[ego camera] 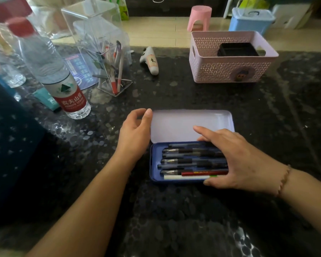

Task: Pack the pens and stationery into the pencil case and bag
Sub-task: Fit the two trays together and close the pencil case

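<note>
A blue pencil case (154, 164) lies open on the dark stone counter, its pale lid (174, 125) folded back away from me. Inside lie several dark pens (183, 156), a red pencil (202, 173) and a white pen (183, 177). My left hand (135, 130) grips the lid's left edge with thumb and fingers. My right hand (235, 160) rests spread over the case's right end, fingers on the pens and thumb at the front rim. A clear pen holder (111, 71) further back holds more pens.
A water bottle with a red label (54, 71) stands at the left beside a teal tube (44, 99). A white panda-shaped item (150, 60) lies behind the case. A pink lattice basket (230, 67) with a black box inside sits at back right.
</note>
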`<act>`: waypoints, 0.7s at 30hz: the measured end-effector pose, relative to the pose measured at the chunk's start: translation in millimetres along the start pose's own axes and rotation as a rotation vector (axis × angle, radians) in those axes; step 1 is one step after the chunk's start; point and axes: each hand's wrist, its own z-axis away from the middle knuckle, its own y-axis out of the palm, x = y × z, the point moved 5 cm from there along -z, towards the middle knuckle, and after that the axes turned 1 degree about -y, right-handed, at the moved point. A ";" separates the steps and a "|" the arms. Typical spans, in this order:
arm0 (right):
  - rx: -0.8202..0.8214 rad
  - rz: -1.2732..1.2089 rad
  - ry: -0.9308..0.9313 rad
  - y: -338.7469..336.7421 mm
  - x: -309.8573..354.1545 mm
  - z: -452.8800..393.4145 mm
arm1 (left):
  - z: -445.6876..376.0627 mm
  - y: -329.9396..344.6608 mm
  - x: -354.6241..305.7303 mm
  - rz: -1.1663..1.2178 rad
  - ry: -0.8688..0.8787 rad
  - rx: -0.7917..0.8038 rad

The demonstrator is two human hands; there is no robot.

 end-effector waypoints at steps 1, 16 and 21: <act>0.000 0.000 0.003 -0.1 -1.2 0.5 | -0.1 0.1 0.2 -0.001 0.000 -0.001; -0.118 0.156 -0.045 23.1 1.6 13.4 | 8.9 6.0 -1.1 -0.076 0.026 0.014; -0.204 0.109 0.252 25.4 14.2 31.9 | 9.2 6.6 -0.6 -0.080 0.019 0.018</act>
